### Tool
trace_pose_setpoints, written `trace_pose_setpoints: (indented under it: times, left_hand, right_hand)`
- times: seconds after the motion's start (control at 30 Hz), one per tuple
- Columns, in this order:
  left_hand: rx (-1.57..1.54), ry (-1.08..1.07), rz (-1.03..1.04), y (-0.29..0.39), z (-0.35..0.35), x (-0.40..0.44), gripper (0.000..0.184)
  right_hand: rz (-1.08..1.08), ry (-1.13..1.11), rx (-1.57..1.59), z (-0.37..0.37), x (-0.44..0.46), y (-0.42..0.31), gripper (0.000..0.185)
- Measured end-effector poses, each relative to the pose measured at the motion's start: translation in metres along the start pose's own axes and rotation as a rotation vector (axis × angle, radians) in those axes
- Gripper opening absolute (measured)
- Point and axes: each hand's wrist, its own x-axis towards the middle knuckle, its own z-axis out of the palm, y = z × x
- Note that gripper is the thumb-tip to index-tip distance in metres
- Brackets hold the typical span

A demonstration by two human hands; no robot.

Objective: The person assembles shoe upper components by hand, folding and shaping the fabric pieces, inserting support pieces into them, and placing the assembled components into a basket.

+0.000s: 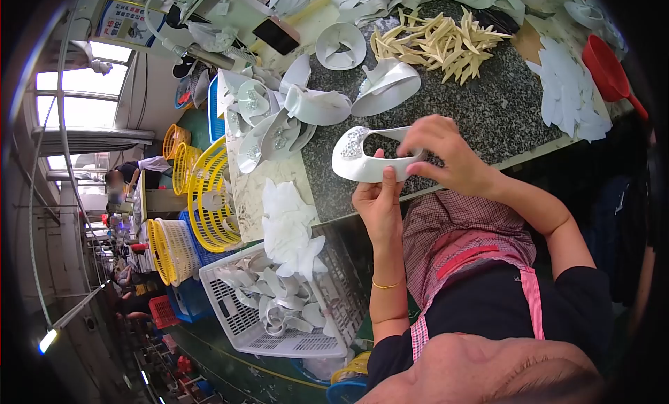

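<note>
A white shoe upper (359, 168) with a sparkling ornament on its front is held just above the near edge of the speckled stone slab (481, 118). My left hand (380, 207) pinches its lower side, thumb in front. Curled around the strap end at the right is my right hand (446, 153), its fingers partly hiding that end. Beyond the hands, another white upper (385, 87) rests on the slab. To the left, a group of similar decorated uppers (279, 129) lies overlapping. A round white piece (341, 47) sits further back.
A pile of cream strips (442, 42), white sheet pieces (566, 90), a red scoop (605, 68) and a dark phone (277, 35) are on the table. Below its left part stands a pale crate (289, 345) holding white pieces. Yellow baskets (202, 195) stand left; people are in the background.
</note>
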Motion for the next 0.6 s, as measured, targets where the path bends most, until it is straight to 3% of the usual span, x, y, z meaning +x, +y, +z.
trace_pose_setpoints:
  times: [0.07, 0.1, 0.23, 0.3, 0.47, 0.53, 0.6]
  left_hand:
    - [0.029, -0.038, 0.029, -0.004, -0.002, 0.000, 0.035]
    - [0.055, 0.003, 0.049, -0.004, 0.000, -0.001, 0.033]
    - [-0.022, 0.058, 0.030, -0.005, 0.001, 0.001, 0.028]
    - [-0.090, 0.065, -0.010, -0.007, 0.005, 0.002, 0.027]
    - [-0.125, 0.030, -0.095, -0.011, -0.002, 0.008, 0.029]
    - [0.082, 0.042, -0.115, -0.011, -0.005, 0.010, 0.030]
    - [0.078, 0.028, -0.132, -0.014, -0.005, 0.010, 0.030]
  right_hand:
    - [0.025, -0.259, -0.041, 0.004, -0.002, 0.006, 0.015]
    - [0.118, -0.244, 0.076, 0.010, -0.002, 0.007, 0.015]
    - [0.161, -0.259, 0.169, 0.010, 0.001, 0.009, 0.018]
    - [0.337, -0.275, 0.397, 0.011, 0.000, 0.016, 0.024]
    - [0.369, -0.259, 0.362, 0.004, -0.004, 0.022, 0.028]
    - [0.406, -0.257, 0.350, -0.001, -0.007, 0.022, 0.028]
    - [0.404, -0.275, 0.369, -0.002, -0.011, 0.023, 0.027]
